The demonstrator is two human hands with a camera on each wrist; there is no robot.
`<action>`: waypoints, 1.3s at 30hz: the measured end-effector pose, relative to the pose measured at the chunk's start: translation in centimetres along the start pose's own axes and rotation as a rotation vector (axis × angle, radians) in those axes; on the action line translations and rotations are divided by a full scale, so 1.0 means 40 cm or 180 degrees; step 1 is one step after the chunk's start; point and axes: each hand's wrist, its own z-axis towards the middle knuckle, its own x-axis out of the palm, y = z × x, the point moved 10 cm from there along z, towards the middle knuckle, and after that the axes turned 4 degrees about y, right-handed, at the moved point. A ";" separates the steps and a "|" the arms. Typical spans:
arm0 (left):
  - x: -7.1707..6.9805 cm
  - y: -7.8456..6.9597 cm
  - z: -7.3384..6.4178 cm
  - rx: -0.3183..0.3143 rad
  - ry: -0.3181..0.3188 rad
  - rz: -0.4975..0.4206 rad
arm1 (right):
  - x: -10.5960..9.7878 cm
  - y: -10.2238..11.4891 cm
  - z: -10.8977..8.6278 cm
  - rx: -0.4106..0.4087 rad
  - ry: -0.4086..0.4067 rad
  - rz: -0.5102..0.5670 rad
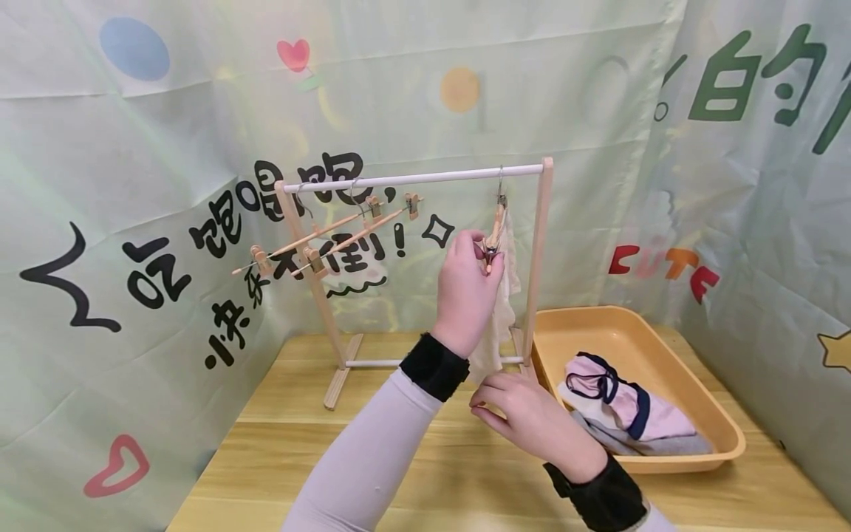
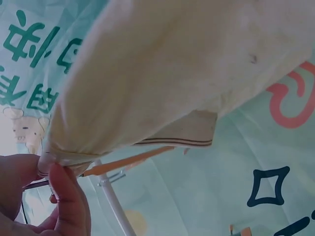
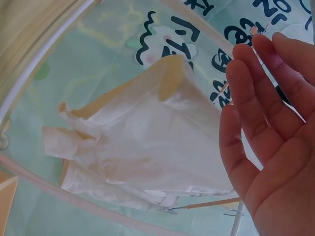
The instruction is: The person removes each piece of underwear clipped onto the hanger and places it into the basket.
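A cream garment (image 1: 493, 340) hangs from a wooden clip hanger (image 1: 497, 222) at the right end of the rack's top bar. My left hand (image 1: 464, 284) pinches the hanger's near clip (image 1: 490, 255) with thumb and fingers. The left wrist view has those fingertips right at a corner of the garment (image 2: 162, 64), which shows a brown-striped hem. Below, my right hand (image 1: 521, 410) is held by the garment's lower end with nothing in it. Its fingers (image 3: 253, 105) are loosely bent beside the garment (image 3: 142, 142) in the right wrist view.
Two more clip hangers (image 1: 332, 247) hang at the left of the wooden rack (image 1: 538, 258). On the wooden table (image 1: 266, 473), an orange tray (image 1: 598, 325) to the right holds folded clothes (image 1: 638, 410), pink with navy trim, white and grey. Printed curtains (image 1: 412, 96) enclose the table.
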 end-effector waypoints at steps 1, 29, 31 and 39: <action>-0.001 0.004 0.001 -0.0023 0.0024 0.0001 | 0.000 -0.001 0.000 0.0006 0.0001 -0.0001; -0.019 0.057 0.019 -0.0082 0.0060 0.0334 | -0.010 0.008 0.000 -0.0012 -0.0018 -0.0022; -0.022 0.060 0.020 -0.0048 0.0054 0.0315 | -0.007 0.006 0.000 0.0019 0.0006 -0.0025; -0.029 0.072 0.023 -0.0043 0.0053 0.0266 | -0.004 0.004 -0.001 0.0029 0.0021 -0.0008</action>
